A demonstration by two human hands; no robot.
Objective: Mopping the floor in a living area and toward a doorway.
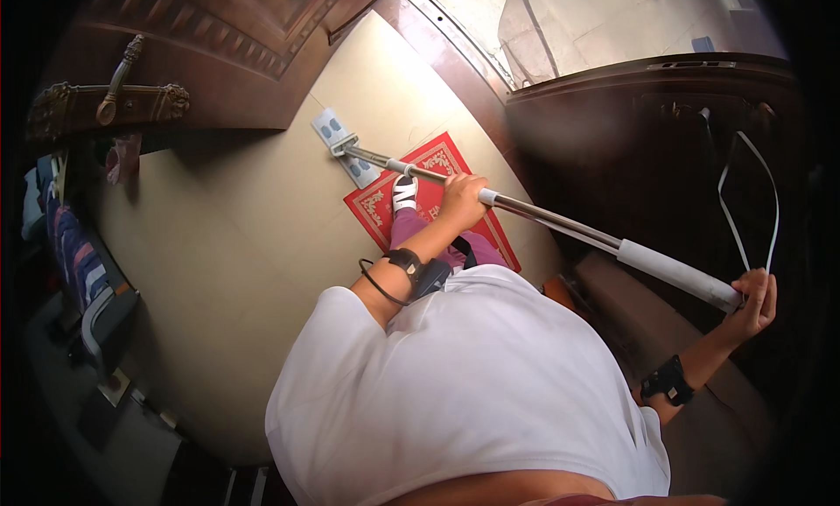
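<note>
A flat mop with a metal pole (558,222) slants across the view from upper left to lower right. Its light flat head (330,126) lies on the pale floor beside a red doormat (374,220). My left hand (466,197) is closed around the middle of the pole, by a white collar. At the far right, my right hand (755,300) holds the end of the white grip (676,274), where a white hanging loop (776,197) rises from my fingers. My shoe (405,195) rests on the doormat.
A dark wooden door with an ornate handle (113,99) stands at upper left. Another dark door panel (590,125) is at right, with the threshold (459,66) between them. At the left edge is a chair (98,322) with striped cloth (73,253). A brown box-like object (650,302) lies at lower right.
</note>
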